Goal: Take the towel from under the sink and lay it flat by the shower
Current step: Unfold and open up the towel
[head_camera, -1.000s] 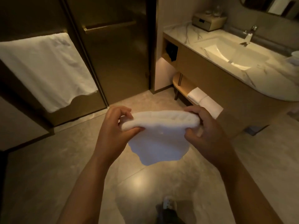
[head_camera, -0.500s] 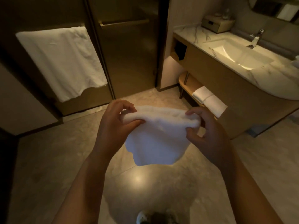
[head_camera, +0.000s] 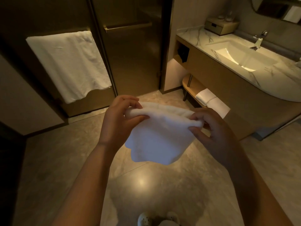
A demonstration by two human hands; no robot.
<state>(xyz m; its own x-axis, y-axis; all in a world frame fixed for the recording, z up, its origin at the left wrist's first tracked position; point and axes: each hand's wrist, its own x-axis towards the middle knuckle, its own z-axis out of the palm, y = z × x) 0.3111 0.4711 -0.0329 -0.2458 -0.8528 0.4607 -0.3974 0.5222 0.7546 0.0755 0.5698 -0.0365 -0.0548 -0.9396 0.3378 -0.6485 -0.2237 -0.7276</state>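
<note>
A white towel (head_camera: 156,137) hangs folded in the air in front of me, above the tiled floor. My left hand (head_camera: 117,121) pinches its upper left edge between thumb and fingers. My right hand (head_camera: 210,129) pinches the upper right edge. The towel's lower part droops loose between my forearms. The glass shower door (head_camera: 132,51) stands ahead, beyond the towel. The sink (head_camera: 241,54) sits in a marble counter at the right.
A large white towel (head_camera: 68,64) hangs on a rail left of the shower door. Two folded towels (head_camera: 211,101) lie on the wooden shelf (head_camera: 193,85) under the vanity. A box (head_camera: 219,26) stands on the counter's far end. My shoes (head_camera: 156,219) show at the bottom edge.
The view has shifted so the shower door and hanging towel sit further right and lower. Both hands keep their pinch on the towel, which stays roughly in place in front of me.
</note>
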